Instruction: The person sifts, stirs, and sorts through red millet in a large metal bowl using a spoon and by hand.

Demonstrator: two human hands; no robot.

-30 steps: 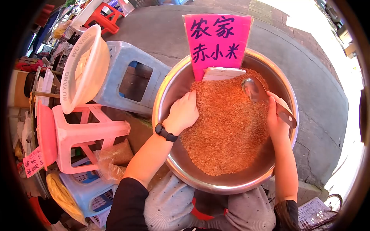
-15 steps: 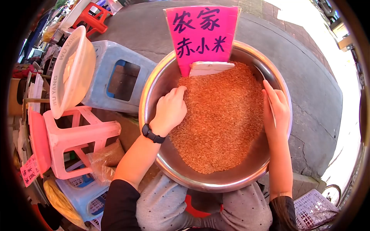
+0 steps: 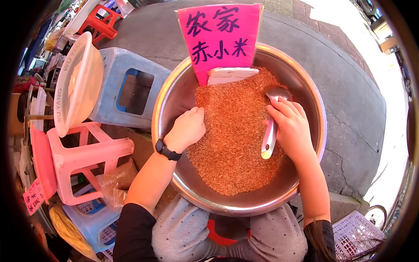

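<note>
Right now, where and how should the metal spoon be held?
The metal spoon is probably best gripped by its handle, from the right, where the right hand has it: the handle slants to the near side, its end clear of that hand, while the broad head points to the far side.

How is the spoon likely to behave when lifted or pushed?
The spoon looks like shiny metal, so it is probably stiff and unlikely to break. Its smooth handle may slip a little in the right hand. The grain looks loose, so pushing would probably meet only mild resistance.
</note>
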